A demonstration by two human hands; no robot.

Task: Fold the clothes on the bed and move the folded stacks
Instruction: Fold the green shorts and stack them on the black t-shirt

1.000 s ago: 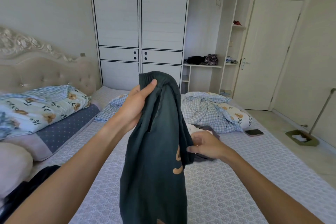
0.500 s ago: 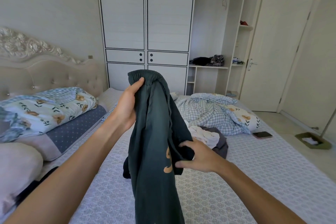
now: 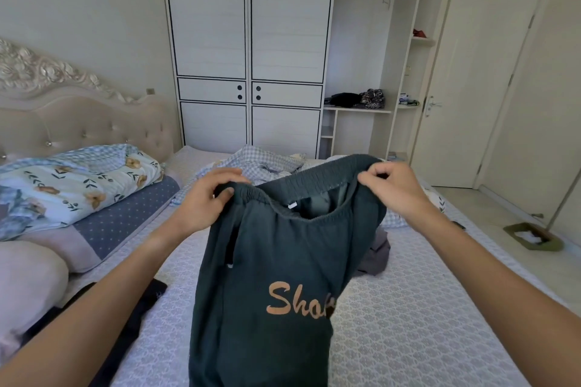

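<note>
I hold dark green sweatpants (image 3: pixel 270 267) up over the bed (image 3: pixel 408 317), their elastic waistband stretched between my hands. My left hand (image 3: pixel 207 198) grips the left end of the waistband and my right hand (image 3: pixel 393 188) pinches the right end. Orange lettering shows on the front of the pants, which hang down out of the frame. A grey garment (image 3: pixel 375 253) lies crumpled on the bed behind the pants. A black garment (image 3: pixel 132 317) lies by my left forearm.
A checked and floral duvet (image 3: pixel 257 163) is bunched at the far side of the bed. Folded floral bedding (image 3: pixel 75 179) and pillows (image 3: pixel 28 286) rest near the headboard at left. A wardrobe (image 3: pixel 251 50) stands behind, a closed door (image 3: pixel 471 88) and a dustpan (image 3: pixel 534 237) at right.
My right hand has left the middle of the pants and taken the waistband's right end. My left hand lowered, and the waistband now spreads open between both hands.
</note>
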